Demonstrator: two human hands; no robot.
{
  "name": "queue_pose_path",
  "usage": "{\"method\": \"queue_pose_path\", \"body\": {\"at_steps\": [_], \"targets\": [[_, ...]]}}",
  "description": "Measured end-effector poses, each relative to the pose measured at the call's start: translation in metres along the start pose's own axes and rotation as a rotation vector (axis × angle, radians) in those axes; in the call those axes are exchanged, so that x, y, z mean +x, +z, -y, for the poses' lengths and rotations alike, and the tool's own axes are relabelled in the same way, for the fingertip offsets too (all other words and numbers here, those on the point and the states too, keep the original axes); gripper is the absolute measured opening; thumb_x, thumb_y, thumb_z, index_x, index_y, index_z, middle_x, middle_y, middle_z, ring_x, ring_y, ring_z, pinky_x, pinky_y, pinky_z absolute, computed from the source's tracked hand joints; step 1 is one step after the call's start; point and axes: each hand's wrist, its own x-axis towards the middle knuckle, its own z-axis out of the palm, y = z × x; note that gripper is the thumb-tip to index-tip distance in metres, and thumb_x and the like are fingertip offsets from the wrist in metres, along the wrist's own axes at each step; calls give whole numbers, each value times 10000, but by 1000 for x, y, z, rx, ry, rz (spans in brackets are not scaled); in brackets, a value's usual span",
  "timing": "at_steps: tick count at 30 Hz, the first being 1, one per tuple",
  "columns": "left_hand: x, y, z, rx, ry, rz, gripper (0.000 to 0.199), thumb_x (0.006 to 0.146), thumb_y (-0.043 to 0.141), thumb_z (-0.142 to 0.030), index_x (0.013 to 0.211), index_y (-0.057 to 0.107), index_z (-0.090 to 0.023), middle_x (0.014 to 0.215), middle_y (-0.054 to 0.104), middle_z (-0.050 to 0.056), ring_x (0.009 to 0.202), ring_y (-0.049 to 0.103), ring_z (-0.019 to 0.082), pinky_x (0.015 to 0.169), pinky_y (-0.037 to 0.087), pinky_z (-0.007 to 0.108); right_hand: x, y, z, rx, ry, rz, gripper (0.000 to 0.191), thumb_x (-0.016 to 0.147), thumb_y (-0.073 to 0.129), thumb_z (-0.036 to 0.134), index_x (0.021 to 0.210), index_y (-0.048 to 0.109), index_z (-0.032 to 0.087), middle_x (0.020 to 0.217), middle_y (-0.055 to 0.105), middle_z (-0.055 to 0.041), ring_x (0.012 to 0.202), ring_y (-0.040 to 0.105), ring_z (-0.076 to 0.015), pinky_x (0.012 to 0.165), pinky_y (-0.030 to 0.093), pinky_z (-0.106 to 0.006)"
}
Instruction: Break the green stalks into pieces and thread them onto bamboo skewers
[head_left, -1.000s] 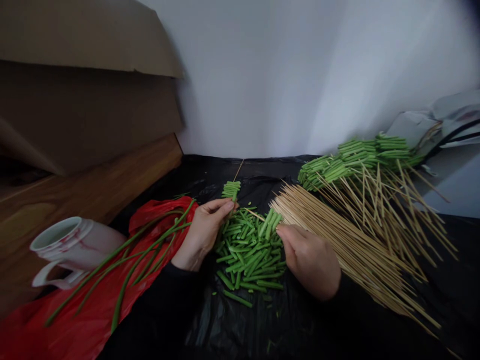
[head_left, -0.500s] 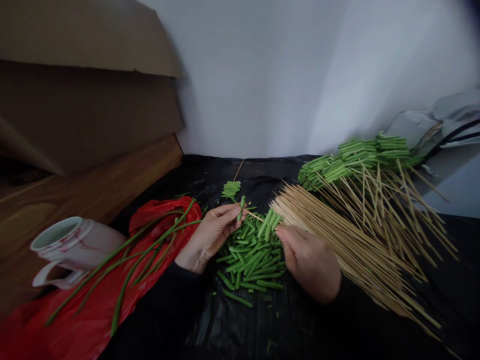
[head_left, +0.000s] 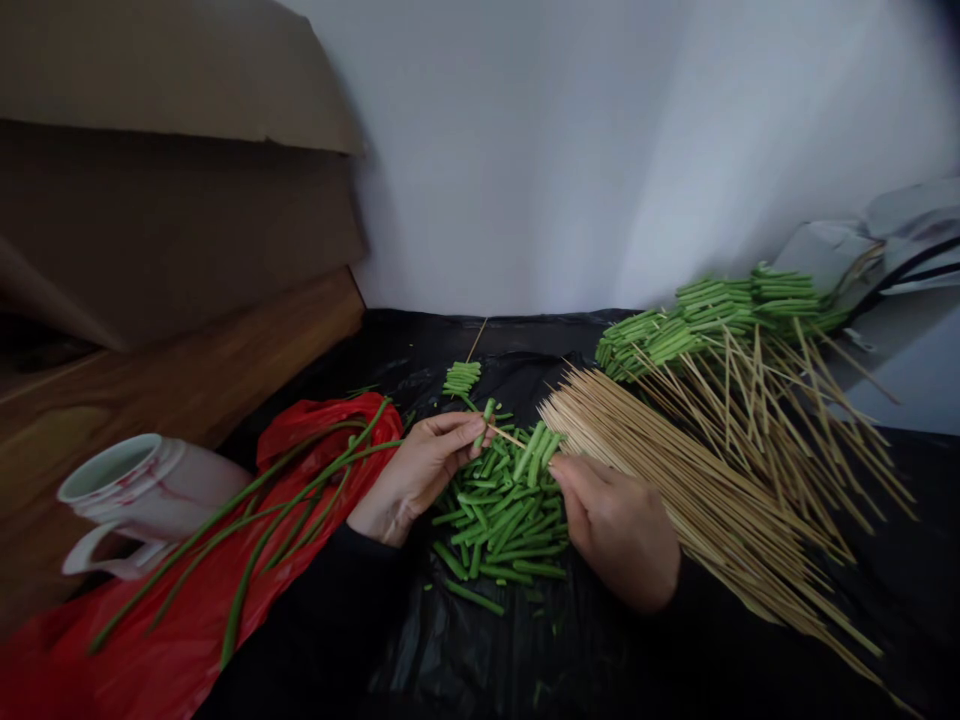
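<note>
My left hand [head_left: 442, 450] pinches a short green bean piece [head_left: 487, 420] between thumb and fingers. The pointed end of a bamboo skewer [head_left: 510, 436] meets that piece; whether it passes right through is hard to see. Closed around the skewer's other end is my right hand [head_left: 619, 515]. Several threaded bean pieces [head_left: 538, 452] sit side by side on the skewer, close to my right fingers. Below both hands lies a loose pile of cut bean pieces [head_left: 510, 525].
A filled skewer [head_left: 461, 377] lies behind the pile. Bare bamboo skewers [head_left: 675, 470] are bundled at right, with stacked filled skewers [head_left: 712, 315] beyond. Long whole beans [head_left: 259, 555] rest on a red bag [head_left: 315, 420] beside a white pitcher [head_left: 161, 490]. A cardboard box [head_left: 180, 200] stands at left.
The bean piece and the skewer tip have shifted slightly in my left fingers, the piece sitting a little lower. My right hand has barely moved; its grip is the same.
</note>
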Motion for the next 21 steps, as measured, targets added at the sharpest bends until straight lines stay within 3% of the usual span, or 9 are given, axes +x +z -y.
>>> {"method": "queue_pose_path", "body": {"at_steps": [21], "targets": [[-3,5,2,48,-10,42,215,642,874,-250,769,772,-109,729,705,45,679,599,99,662,453,212,-2,4,0,15,43,66,289,936,389,97,855,659,159,745,671,-52,677,641,-174,607,348,-301]]}}
